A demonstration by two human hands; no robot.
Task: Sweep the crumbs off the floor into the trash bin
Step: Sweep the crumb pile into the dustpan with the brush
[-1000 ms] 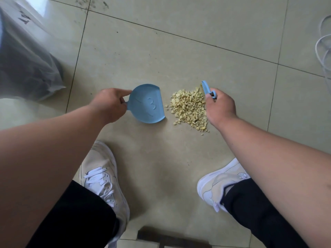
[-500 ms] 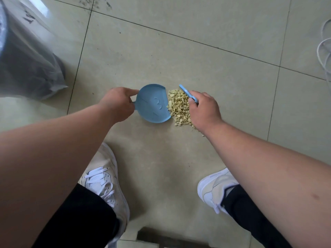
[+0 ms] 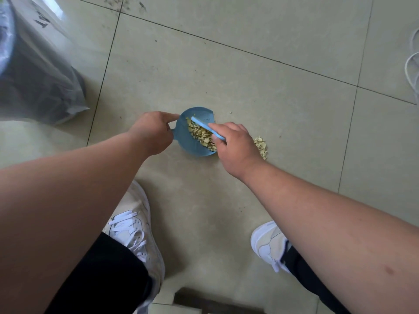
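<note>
Crumbs (image 3: 201,135), pale yellow, flaky and angular, lie mostly heaped in the round bowl of a small blue plastic dustpan (image 3: 189,147) that rests flat on the floor (image 3: 249,91). A smaller loose patch of the same crumbs (image 3: 261,146) sits on the tile just to the right of the right hand. The left hand (image 3: 150,132) is curled around the dustpan's short handle, thumb stretched along its rim. The right hand (image 3: 233,146) grips a small brush with a flat, light blue plastic back (image 3: 207,128), held slantwise over the crumbs in the pan; its bristles are hidden. The floor is smooth, glossy beige tile with dark grout lines. A trash bin (image 3: 34,82) lined with a crinkled translucent plastic bag stands at the upper left, well apart from the pan. Two white lace-up sneakers (image 3: 133,232) are planted on the tile below the hands.
</note>
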